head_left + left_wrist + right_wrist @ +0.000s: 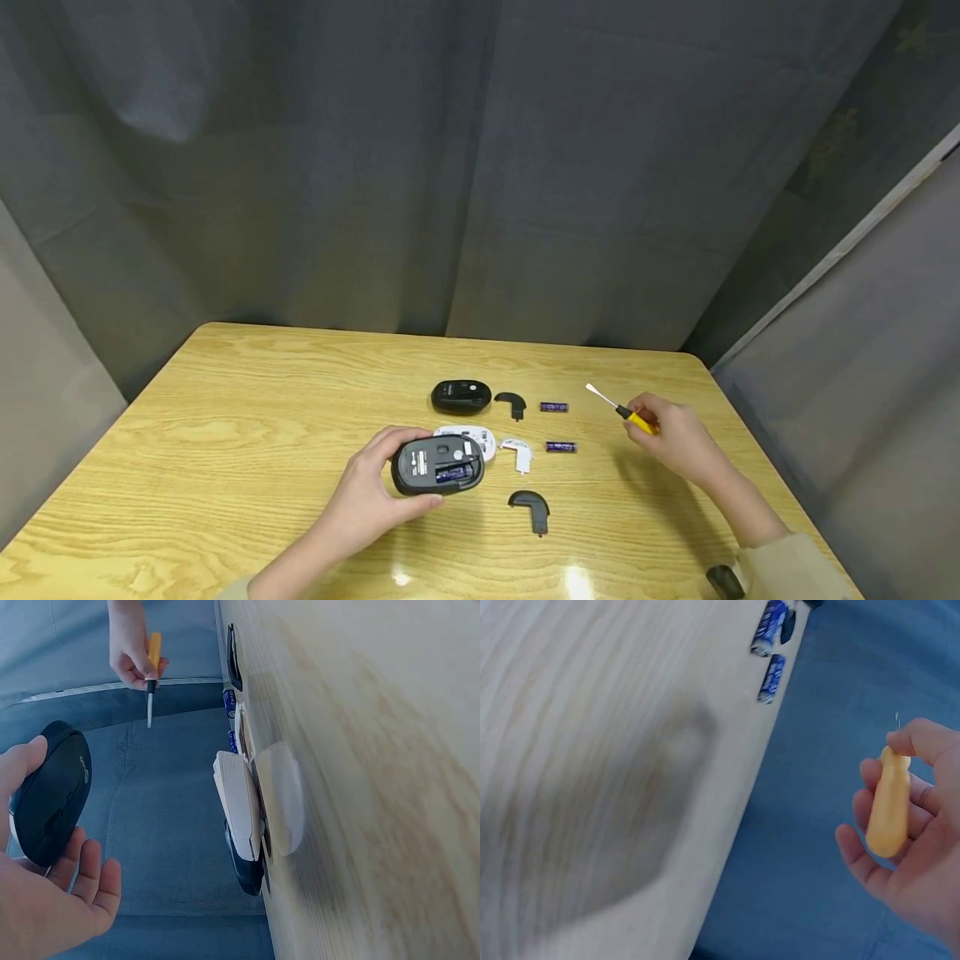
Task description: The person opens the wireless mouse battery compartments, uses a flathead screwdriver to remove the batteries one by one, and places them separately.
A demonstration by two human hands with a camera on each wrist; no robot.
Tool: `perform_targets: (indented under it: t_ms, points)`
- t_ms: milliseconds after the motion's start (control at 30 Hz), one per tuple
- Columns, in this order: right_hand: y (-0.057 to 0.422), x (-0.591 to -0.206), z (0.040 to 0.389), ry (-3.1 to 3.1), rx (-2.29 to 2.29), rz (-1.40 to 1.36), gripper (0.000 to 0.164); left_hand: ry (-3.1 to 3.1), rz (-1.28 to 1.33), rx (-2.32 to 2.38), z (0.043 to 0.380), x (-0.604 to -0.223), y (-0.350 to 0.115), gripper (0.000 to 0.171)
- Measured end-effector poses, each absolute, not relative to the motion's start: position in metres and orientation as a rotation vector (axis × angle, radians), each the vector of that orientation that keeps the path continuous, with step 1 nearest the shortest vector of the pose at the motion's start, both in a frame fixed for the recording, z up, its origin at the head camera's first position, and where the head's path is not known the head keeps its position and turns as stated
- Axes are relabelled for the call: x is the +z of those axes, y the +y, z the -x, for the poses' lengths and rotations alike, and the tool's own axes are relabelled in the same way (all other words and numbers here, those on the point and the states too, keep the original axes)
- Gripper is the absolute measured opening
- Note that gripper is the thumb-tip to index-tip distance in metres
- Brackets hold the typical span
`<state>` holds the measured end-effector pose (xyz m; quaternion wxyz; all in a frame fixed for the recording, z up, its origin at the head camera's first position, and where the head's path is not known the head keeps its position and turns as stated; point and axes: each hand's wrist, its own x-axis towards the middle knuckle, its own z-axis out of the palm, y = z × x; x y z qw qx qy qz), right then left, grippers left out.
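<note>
My left hand grips a dark computer mouse by its edges, its underside facing up. A blue battery shows in the mouse's uncovered slot. The left wrist view has the same mouse between thumb and fingers, above the table. Over the table's right side, my right hand pinches a screwdriver with a yellow handle, its flat metal tip pointing up and left. In the right wrist view the yellow handle lies between thumb and curled fingers.
Behind the held mouse lie a white mouse, partly hidden, and a black mouse. Beside them are a black cover, a white cover and a dark grey cover. Two blue batteries lie further right.
</note>
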<state>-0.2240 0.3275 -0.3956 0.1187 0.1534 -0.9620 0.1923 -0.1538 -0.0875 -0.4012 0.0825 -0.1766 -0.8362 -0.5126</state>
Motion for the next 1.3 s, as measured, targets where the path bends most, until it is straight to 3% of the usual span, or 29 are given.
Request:
perform_targets:
  t_ms: [733,1300]
  points:
    - [0.270,-0.345,0.184,-2.404,0.595,-0.736,0.022,-2.529,0.470,-1.538,0.152,-0.396,-0.084,0.069]
    - [0.239,-0.333,0.156,-2.346,0.690,-0.928,0.028,-2.551,0.433,-1.591,0.150,-0.391,-0.082,0.069]
